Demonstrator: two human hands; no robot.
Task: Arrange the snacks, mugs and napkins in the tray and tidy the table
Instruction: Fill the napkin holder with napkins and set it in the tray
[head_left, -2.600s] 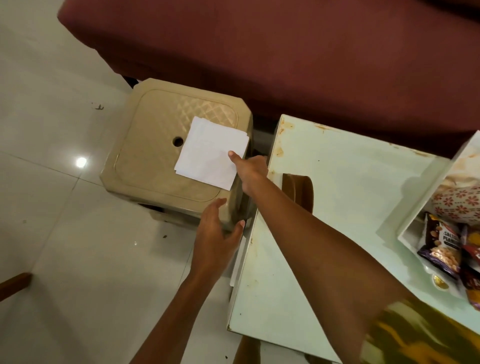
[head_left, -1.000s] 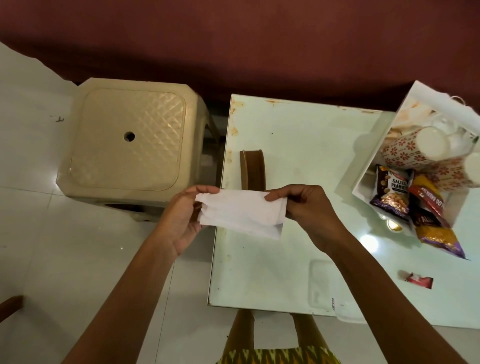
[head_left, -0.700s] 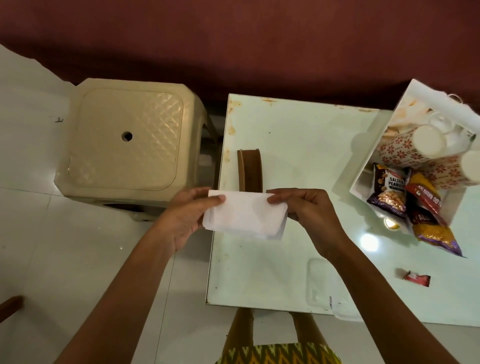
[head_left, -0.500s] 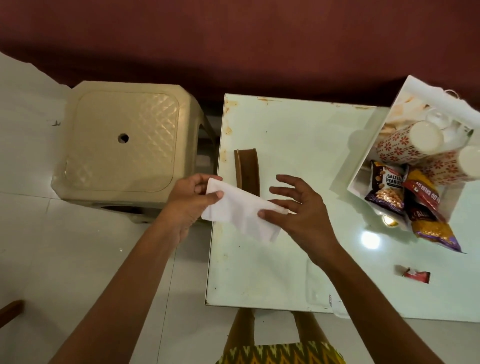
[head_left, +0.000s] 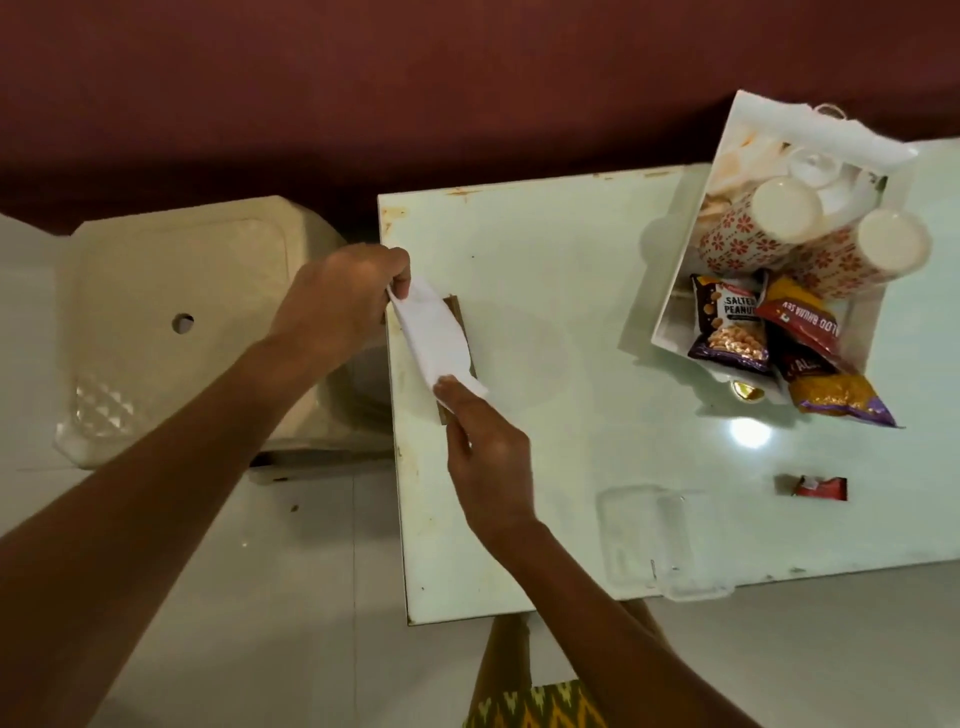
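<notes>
A folded stack of white napkins (head_left: 435, 335) is held on edge between both hands, right over a brown wooden napkin holder (head_left: 457, 312) near the table's left edge. My left hand (head_left: 343, 296) pinches the far end, my right hand (head_left: 483, 452) pinches the near end. At the far right stands a white tray (head_left: 769, 122) with two floral mugs (head_left: 753, 228) lying in it, a purple peanut packet (head_left: 730, 325) and red and yellow snack packets (head_left: 815, 358) that stick out over its near edge. The holder is mostly hidden by the napkins.
The pale green glass table (head_left: 571, 467) carries a small red wrapper (head_left: 818, 487) near the right front. A beige plastic stool (head_left: 171, 322) stands on the white tiled floor to the left. A dark red sofa (head_left: 415, 93) runs along the far side.
The napkins were lifted off the stool, folded between both hands, then turned from crosswise to lengthwise and moved over the wooden holder. The view shifted so the stool lies further left.
</notes>
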